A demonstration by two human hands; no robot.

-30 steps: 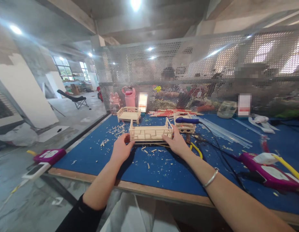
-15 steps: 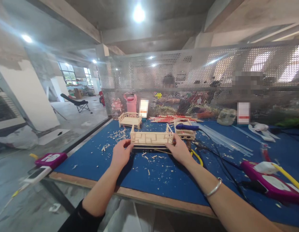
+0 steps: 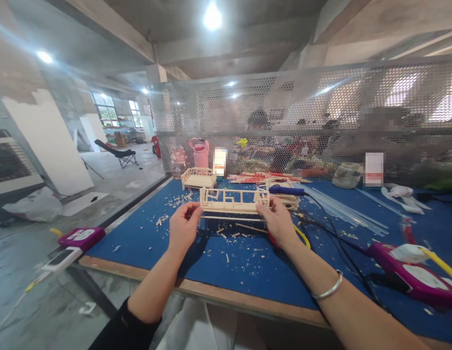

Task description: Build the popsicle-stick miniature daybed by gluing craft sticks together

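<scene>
A small bed-like frame of pale wooden sticks [image 3: 233, 201] is held just above the blue table [image 3: 145, 238], one end in each hand. My left hand [image 3: 183, 226] pinches its left end. At its right end my right hand [image 3: 279, 221] is closed, a silver bangle [image 3: 330, 289] on that wrist. Loose sticks and wood chips [image 3: 236, 231] lie on the mat under the frame.
Two more stick frames [image 3: 198, 177] [image 3: 284, 192] stand behind, with a blue-handled tool [image 3: 286, 191] and its black cable. Clear rods [image 3: 340, 204], red-tipped sticks [image 3: 258, 176], pink bottles [image 3: 201, 152] and a purple tool [image 3: 415, 276] lie around. People sit behind a perforated screen [image 3: 320, 112].
Both hands have lifted the stick frame off the mat and tipped it, so its open rail side now faces me. The camera has tilted slightly up.
</scene>
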